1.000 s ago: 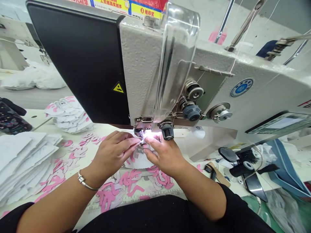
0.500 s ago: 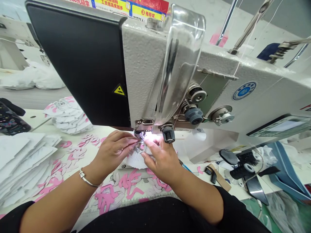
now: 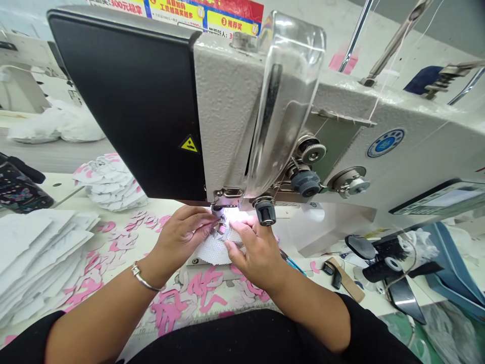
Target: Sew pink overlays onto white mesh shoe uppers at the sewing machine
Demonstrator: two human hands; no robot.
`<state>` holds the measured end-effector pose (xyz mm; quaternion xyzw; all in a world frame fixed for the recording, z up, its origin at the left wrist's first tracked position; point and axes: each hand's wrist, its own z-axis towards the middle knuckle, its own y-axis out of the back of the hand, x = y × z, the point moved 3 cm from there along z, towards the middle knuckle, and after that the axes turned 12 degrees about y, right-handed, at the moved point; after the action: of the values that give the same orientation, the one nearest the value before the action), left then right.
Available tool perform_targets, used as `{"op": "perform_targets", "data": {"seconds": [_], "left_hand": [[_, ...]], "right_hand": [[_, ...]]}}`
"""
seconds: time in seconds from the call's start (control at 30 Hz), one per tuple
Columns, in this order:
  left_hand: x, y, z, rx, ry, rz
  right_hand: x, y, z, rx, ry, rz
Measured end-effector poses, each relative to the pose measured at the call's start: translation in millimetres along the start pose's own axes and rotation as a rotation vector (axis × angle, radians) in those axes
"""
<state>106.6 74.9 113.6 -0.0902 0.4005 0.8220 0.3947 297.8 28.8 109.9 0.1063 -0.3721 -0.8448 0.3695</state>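
A white, dotted-textured fabric piece (image 3: 214, 253) with a pink patch lies under the lit needle area of a sewing machine (image 3: 227, 111). My left hand (image 3: 187, 232) is at its left edge, thumb and forefinger pinched together on the fabric close to the presser foot (image 3: 216, 210). On the right side, my right hand (image 3: 259, 250) grips the same piece with bent fingers; its thumb and forefinger show on the fabric, while the other fingertips are partly hidden. The machine's bright lamp washes out the stitching spot.
Stacked white cut pieces (image 3: 41, 258) lie at left, with a pile of white-and-pink pieces (image 3: 111, 182) behind. Pink scraps (image 3: 206, 285) litter the table. To the right are a black thread spool (image 3: 381, 270), a dark clip-like item (image 3: 332, 273) and a blue tray (image 3: 450, 268).
The whole view has shifted slightly, so everything sits a little further right and lower. Both hands keep their hold on the fabric, which appears slightly turned.
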Motion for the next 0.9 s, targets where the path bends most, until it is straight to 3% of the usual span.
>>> {"op": "perform_targets", "data": {"seconds": [0.2,0.73,0.9], "left_hand": [[4.6,-3.3,-1.0,-0.013,0.036,0.058],[7.0,-13.2,0.7,-0.018,-0.031,0.253],[1.2,-8.1,4.2,-0.065,-0.102,0.237]], "right_hand": [[0.3,-0.7,1.1,0.023,-0.025,-0.007],[-6.5,2.9,2.3,0.042,-0.116,0.143],[-30.0,-1.1,-8.0,-0.149,-0.267,0.425]]}}
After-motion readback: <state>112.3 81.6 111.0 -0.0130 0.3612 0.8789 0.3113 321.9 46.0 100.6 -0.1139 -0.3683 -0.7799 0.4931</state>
